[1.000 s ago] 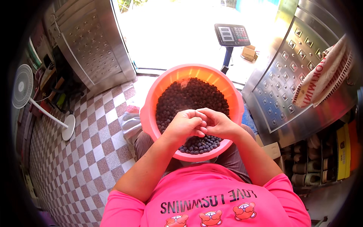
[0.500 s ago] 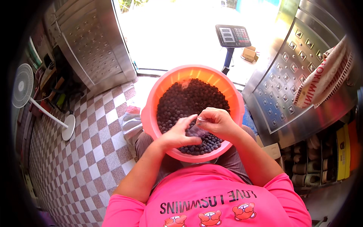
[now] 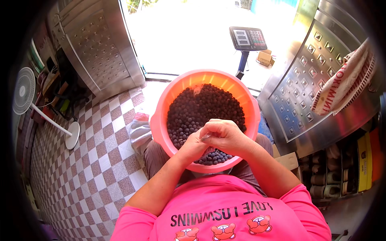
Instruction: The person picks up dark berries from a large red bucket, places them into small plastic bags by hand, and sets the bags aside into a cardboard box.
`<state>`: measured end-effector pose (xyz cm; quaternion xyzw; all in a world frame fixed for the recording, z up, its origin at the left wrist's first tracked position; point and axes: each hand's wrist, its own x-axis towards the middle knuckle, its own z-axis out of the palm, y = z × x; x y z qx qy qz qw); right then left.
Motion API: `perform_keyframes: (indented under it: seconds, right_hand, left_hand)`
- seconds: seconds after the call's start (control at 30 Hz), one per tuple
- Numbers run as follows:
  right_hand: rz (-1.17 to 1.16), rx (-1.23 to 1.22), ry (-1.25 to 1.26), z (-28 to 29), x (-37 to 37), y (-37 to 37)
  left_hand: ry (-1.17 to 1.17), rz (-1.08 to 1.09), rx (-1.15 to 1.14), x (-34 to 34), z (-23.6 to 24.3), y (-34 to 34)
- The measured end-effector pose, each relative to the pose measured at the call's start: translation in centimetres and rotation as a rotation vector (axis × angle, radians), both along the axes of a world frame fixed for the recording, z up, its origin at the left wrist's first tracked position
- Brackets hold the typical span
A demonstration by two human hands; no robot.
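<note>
A pink plastic basin (image 3: 163,96) rests between my knees, well filled with small round dark purple berries (image 3: 209,106), probably blueberries. Above its near side my two hands are together. My right hand (image 3: 227,136) is closed, thumb and fingers pinching a thin clear plastic bag (image 3: 207,136), of which only a shiny bit shows. Pressed up against it, my left hand (image 3: 193,146) is closed round the lower part of the bag, its fingertips mostly hidden by the right hand. What the bag contains is hidden.
A scale's display (image 3: 248,38) stands on a post beyond the basin, near a cardboard box (image 3: 264,58). Metal doors flank the doorway, a towel (image 3: 341,84) hanging on the right one. At left stands a white fan (image 3: 25,91); at lower right, a shoe rack (image 3: 327,176).
My left hand has come in to the right and closed against my right hand, covering the bag that showed between them. The basin has not moved.
</note>
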<state>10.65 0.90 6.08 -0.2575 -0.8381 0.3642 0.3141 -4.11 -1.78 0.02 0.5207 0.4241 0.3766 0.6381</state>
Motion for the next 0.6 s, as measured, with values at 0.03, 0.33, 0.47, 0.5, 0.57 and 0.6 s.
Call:
perform_keyframes:
  seconds: [0.03,0.33,0.47,0.5,0.57,0.6]
  right_hand:
    - [-0.006,0.002,0.006,0.0,-0.1,0.0]
    - [-0.132,-0.319,0.202,0.1,1.2,0.9]
    - [-0.188,-0.317,0.308,-0.5,3.4,1.4]
    - [-0.188,-0.333,0.215,-1.0,4.0,1.3]
    - [-0.193,-0.287,-0.015,-1.6,4.4,1.0]
    - [-0.198,-0.247,-0.126,-1.7,4.1,0.6]
  left_hand:
    - [0.001,0.002,0.000,0.0,-0.3,0.0]
    - [-0.252,-0.019,0.092,0.1,-0.6,-0.6]
    - [-0.279,-0.014,-0.152,-1.1,-0.4,-0.6]
    - [-0.272,-0.062,-0.142,-1.2,-0.8,-0.4]
    - [-0.294,-0.049,-0.134,-1.2,-1.1,-0.5]
    - [-0.314,-0.036,-0.129,-1.2,-1.2,-0.6]
